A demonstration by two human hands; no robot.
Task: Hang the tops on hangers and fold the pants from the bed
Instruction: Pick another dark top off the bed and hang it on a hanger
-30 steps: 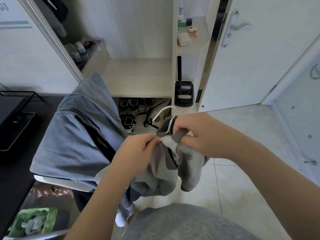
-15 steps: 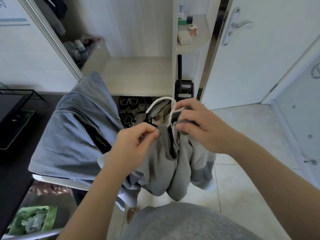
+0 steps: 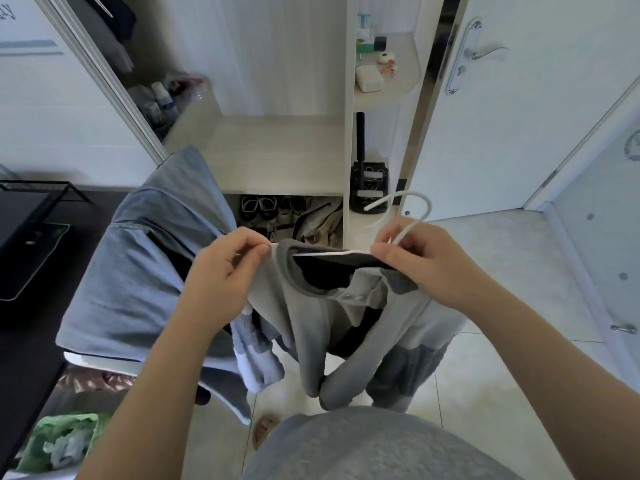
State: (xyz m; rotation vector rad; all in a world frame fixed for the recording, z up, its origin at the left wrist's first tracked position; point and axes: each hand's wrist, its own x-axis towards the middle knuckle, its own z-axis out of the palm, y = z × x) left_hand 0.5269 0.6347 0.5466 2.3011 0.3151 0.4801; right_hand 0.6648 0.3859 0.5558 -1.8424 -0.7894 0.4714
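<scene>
A light grey top point(image 3: 332, 327) with a darker grey collar hangs between my two hands, at chest height in the middle of the view. A white hanger point(image 3: 408, 216) is inside its neck opening; the hook curls up above my right hand and one white arm shows along the collar. My left hand point(image 3: 221, 271) pinches the left shoulder of the top. My right hand point(image 3: 422, 261) grips the collar together with the hanger's neck. The sleeves dangle below.
A chair point(image 3: 100, 360) draped with blue-grey clothes point(image 3: 138, 271) stands just left of my hands. Ahead is an open wardrobe with a bare wooden shelf point(image 3: 273, 150) and shoes point(image 3: 266, 207) below. A white door point(image 3: 512, 116) stands at the right, a black desk point(image 3: 24, 237) at the left.
My hands have drawn apart and the bunched top is now spread across the hanger. The hanger's hook has shifted to the right, above my right hand.
</scene>
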